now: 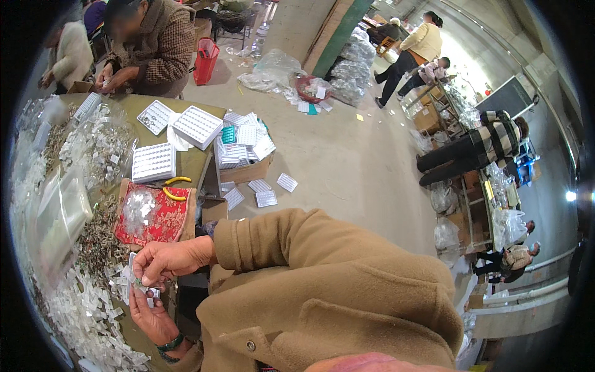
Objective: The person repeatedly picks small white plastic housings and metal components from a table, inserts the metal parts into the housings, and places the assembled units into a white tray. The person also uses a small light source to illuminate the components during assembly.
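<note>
My right hand [170,259] is closed in a pinch at the table's edge, over a small greenish piece [138,282] too small to name. Just below it, my left hand [152,319], with a dark green bracelet [171,345] on its wrist, has its fingers bent up around a white slotted tray [131,265]. The hands mostly hide this tray. Beyond my right hand lies a red patterned cloth [176,218], bearing a clear bag of small pale pieces [139,209]. Yellow-handled pliers [175,194] rest at the cloth's far edge.
Heaps of small clear plastic pieces [83,310] and metal parts [99,253] cover the table. White slotted trays [154,162] are stacked farther along it. An overfull cardboard box [251,172] stands beside the table, with trays fallen on the floor. A co-worker [158,46] works at the far end.
</note>
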The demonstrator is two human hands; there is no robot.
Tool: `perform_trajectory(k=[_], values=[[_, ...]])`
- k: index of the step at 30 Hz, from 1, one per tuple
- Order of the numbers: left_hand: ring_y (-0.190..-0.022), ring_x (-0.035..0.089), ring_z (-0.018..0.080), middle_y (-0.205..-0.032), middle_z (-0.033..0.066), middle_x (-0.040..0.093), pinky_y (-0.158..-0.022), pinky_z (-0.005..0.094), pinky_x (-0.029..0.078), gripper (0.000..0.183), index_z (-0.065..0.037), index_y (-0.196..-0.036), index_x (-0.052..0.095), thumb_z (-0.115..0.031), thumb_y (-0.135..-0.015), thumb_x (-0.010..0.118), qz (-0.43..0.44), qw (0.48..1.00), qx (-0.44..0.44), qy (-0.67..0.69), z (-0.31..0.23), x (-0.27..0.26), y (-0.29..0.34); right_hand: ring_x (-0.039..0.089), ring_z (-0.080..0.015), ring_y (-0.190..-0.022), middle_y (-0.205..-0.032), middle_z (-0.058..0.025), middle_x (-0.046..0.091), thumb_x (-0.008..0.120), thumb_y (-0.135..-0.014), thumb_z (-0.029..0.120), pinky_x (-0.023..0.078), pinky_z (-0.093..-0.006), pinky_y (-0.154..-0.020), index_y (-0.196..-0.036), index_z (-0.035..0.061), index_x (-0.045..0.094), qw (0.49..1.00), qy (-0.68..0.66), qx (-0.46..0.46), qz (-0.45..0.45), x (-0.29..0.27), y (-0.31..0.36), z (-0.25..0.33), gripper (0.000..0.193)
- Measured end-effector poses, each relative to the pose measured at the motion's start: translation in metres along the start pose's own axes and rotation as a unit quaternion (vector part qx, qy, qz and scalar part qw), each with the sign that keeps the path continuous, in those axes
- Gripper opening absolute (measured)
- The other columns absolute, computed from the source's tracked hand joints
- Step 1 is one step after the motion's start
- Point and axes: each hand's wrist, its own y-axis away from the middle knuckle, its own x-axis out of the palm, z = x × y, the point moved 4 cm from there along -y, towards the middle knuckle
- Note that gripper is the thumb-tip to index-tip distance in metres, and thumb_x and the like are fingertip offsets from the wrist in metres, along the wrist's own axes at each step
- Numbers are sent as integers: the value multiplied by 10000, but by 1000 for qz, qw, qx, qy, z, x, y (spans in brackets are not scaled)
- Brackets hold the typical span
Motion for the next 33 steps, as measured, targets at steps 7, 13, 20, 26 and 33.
perform_trajectory(k=[7,13,20,26,33], values=[[-882,525,87,-1091,44,573,-681,209,422,377,-1,-1278,457,-157,-948,552,-7,999,42,23,7,14,-2,558,-75,-570,-705,-8,600,632,-787,42,449,-209,-522,-821,18,606,989,100,-23,-110,-7,5,6,50],[-872,524,81,-1078,35,578,-672,215,420,358,-11,-1273,467,-141,-949,546,-50,998,44,9,5,10,4,525,-93,-478,-618,-14,573,614,-783,28,411,-226,-454,-766,28,592,992,55,-16,-115,-11,3,0,27],[-868,535,76,-1065,37,584,-670,201,424,356,-14,-1271,471,-147,-949,547,-41,997,62,-9,0,17,13,529,-83,-521,-670,-9,577,607,-795,34,422,-228,-471,-823,34,582,992,83,-30,-94,-11,2,-10,37],[-905,572,98,-1086,63,584,-685,203,477,437,22,-1295,447,-161,-922,583,-88,994,63,-30,-6,29,24,558,-89,-584,-707,-4,584,626,-826,72,455,-235,-510,-864,41,588,980,151,-85,-96,-4,8,-9,63],[-907,622,125,-1107,56,613,-661,206,500,381,7,-1244,527,-128,-899,618,-87,988,125,16,-10,29,23,557,-86,-660,-782,1,585,594,-871,73,464,-229,-593,-950,73,579,997,39,0,-62,-5,-2,-10,80]])
